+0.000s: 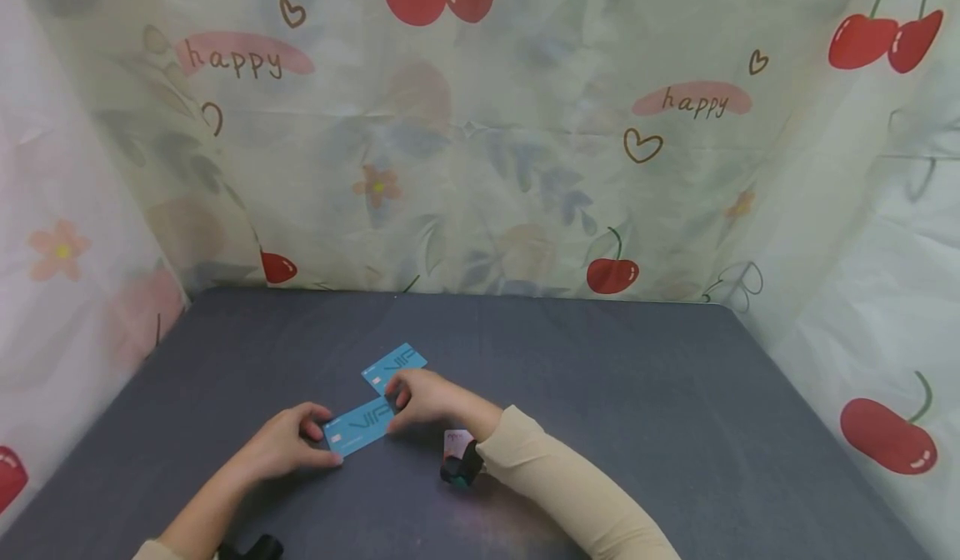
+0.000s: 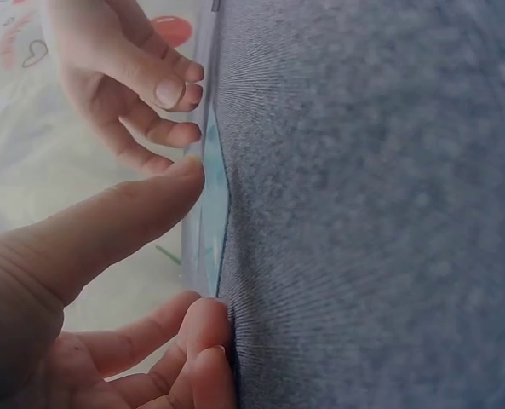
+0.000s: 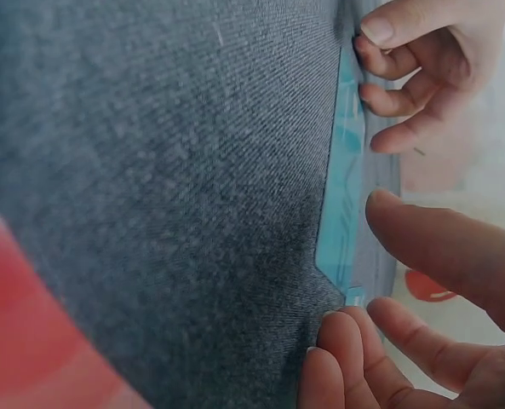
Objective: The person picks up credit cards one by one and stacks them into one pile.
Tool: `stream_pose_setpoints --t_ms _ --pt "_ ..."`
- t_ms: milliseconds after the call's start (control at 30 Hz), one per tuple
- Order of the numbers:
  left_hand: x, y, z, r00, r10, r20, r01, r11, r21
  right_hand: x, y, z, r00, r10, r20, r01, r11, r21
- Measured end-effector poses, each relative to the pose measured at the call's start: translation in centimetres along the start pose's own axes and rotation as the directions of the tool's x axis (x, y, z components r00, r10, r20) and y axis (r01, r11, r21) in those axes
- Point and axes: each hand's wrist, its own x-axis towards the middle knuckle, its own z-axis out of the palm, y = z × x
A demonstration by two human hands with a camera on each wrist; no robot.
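Two blue cards lettered VIP lie on the dark table. The nearer card (image 1: 358,428) is flat between my two hands, and the farther card (image 1: 394,366) lies at an angle behind it, partly covered by my right hand. My left hand (image 1: 291,442) is at the near card's left end, thumb by the lower corner and loosely bent fingers by the upper one. At the opposite end, my right hand (image 1: 427,397) has its thumb raised off the card in the right wrist view, while its fingertips (image 3: 341,341) are low by the corner where the cards meet.
A small pinkish item (image 1: 457,442) shows beside the black device on my right wrist. A blurred red surface (image 3: 39,341) fills a corner of the right wrist view. Printed curtains (image 1: 480,143) with cherries stand behind the dark table (image 1: 637,393) and along its sides.
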Motion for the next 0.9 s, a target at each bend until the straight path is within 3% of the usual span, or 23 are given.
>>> stream_pose_setpoints --t_ms 500,900 --pt "0.2 0.2 0.06 1.0 -0.023 -0.014 0.023 0.999 0.042 0.86 -0.46 0.42 0.998 0.058 0.003 -0.058 0.998 -0.001" --pt "0.39 0.27 0.2 0.999 -0.04 -0.021 0.041 0.998 0.056 0.91 -0.62 0.73 0.999 0.052 -0.011 -0.053 0.998 -0.037"
